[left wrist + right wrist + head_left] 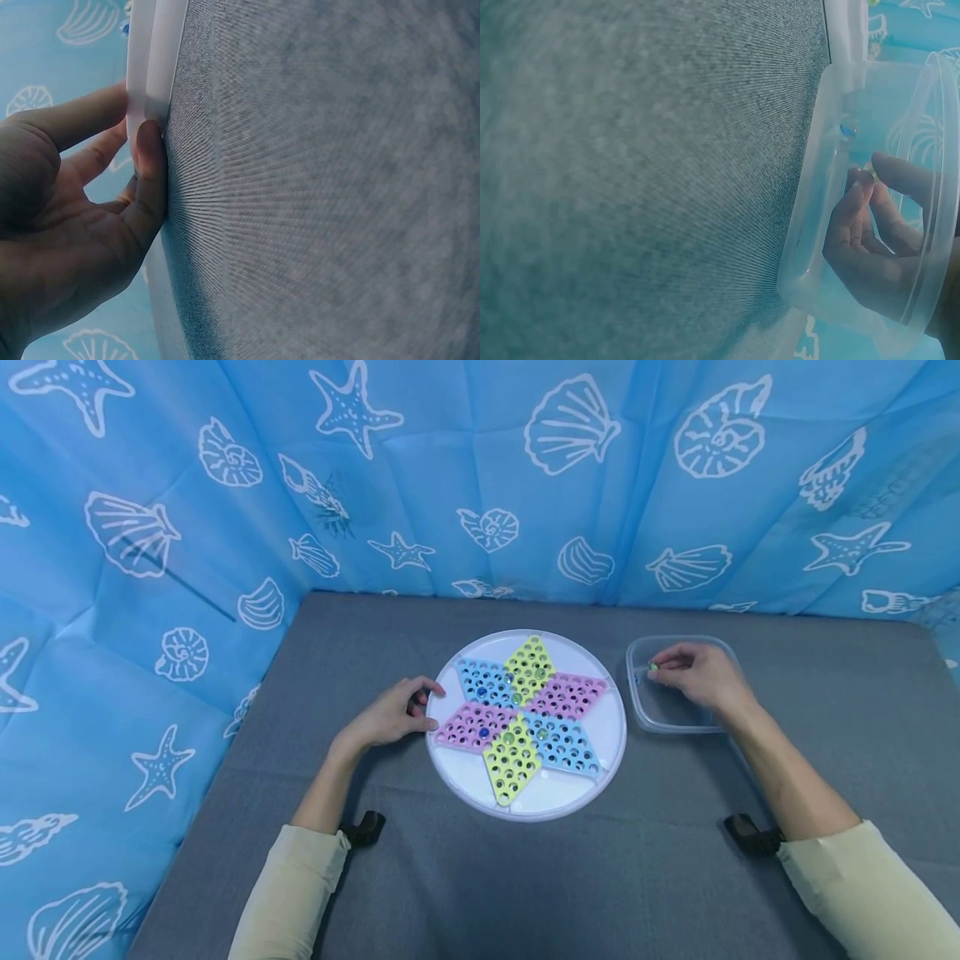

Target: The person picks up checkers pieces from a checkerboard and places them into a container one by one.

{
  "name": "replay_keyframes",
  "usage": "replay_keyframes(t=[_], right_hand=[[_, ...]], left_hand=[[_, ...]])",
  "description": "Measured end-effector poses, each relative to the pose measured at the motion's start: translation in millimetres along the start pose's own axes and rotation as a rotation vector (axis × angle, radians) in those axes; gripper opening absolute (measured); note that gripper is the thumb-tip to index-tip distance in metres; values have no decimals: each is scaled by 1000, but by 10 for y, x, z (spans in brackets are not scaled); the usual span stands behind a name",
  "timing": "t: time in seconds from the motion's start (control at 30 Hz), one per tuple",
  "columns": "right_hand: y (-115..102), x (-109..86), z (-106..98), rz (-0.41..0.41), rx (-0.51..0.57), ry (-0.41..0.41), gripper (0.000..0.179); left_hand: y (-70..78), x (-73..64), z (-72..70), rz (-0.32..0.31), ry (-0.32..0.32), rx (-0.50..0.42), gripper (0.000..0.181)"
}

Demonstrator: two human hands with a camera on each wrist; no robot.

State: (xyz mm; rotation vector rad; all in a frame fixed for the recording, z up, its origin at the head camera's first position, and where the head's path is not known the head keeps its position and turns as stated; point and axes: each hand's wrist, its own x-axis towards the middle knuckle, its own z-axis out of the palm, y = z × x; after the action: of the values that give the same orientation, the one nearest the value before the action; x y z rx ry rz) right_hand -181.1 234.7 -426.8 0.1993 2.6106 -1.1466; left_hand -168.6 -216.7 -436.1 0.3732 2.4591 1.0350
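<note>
The right hand point(697, 675) is pinching a green marble point(653, 667) between thumb and fingertips, inside the tub point(675, 727) at the right of the frame. The marble is probably feeling hard, light and slick, so it is calling for a fingertip hold around its middle; a loose pinch could be letting it roll away. The board point(461, 777), lying at the centre of the frame, is looking stiff and fairly light, and its rim is offering the safest hold, away from the marbles. The left hand point(390, 714) is holding that rim at the board's left edge, thumb and fingers set narrowly against it.

The pinched marble is showing small and green, mostly hidden by fingertips. A blue marble point(847, 131) is lying in the tub, which is showing clear with rounded corners. The board is standing out round and white, carrying a six-pointed star of yellow, pink and blue diamonds full of holes, with blue and green marbles sitting around the star's middle.
</note>
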Motion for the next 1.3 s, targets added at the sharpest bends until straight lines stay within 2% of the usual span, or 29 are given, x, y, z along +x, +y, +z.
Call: replay_keyframes(t=[0.23, 0.47, 0.77, 0.97, 1.3], right_hand=[[10, 29, -3, 26, -4, -7, 42], [47, 63, 28, 43, -36, 30, 38], [49, 76, 20, 34, -64, -13, 43], [45, 99, 48, 14, -91, -1, 36], [20, 104, 68, 9, -101, 11, 35]], left_hand=[[3, 18, 7, -5, -2, -1, 43], [9, 20, 14, -4, -1, 3, 44], [20, 1, 12, 7, -6, 15, 43], [11, -2, 11, 26, -6, 19, 42], [5, -3, 1, 16, -7, 37, 43]])
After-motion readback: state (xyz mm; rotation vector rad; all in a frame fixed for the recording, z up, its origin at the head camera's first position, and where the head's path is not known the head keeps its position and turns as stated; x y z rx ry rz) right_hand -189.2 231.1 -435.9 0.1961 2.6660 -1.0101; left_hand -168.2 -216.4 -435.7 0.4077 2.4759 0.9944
